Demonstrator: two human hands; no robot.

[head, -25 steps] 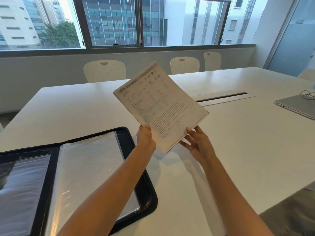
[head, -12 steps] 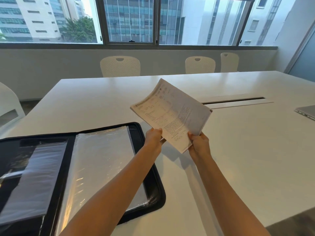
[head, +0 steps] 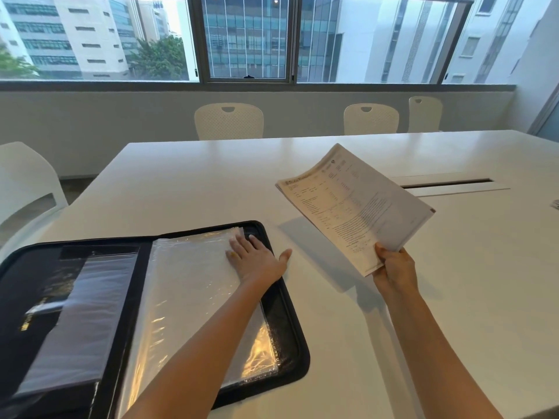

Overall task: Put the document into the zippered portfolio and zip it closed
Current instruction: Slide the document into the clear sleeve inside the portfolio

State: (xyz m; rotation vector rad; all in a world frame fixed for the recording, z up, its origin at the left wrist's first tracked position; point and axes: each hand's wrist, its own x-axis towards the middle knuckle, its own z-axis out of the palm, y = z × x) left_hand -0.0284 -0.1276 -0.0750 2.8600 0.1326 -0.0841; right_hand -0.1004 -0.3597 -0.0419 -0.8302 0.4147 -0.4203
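Note:
A black zippered portfolio lies open on the white table at the lower left, with clear plastic sleeves filling its right half. My left hand rests flat, fingers spread, on the far right corner of those sleeves. The document, a thin printed sheaf, is held in the air to the right of the portfolio, tilted up and away. My right hand grips its near corner.
The white table stretches ahead, with a cable slot at the right. White chairs stand along the far edge under the window, and another chair is at the left. A laptop edge shows at far right.
My left hand let go of the document and moved left and down onto the portfolio's sleeves. The right hand alone now holds the document, further right in view.

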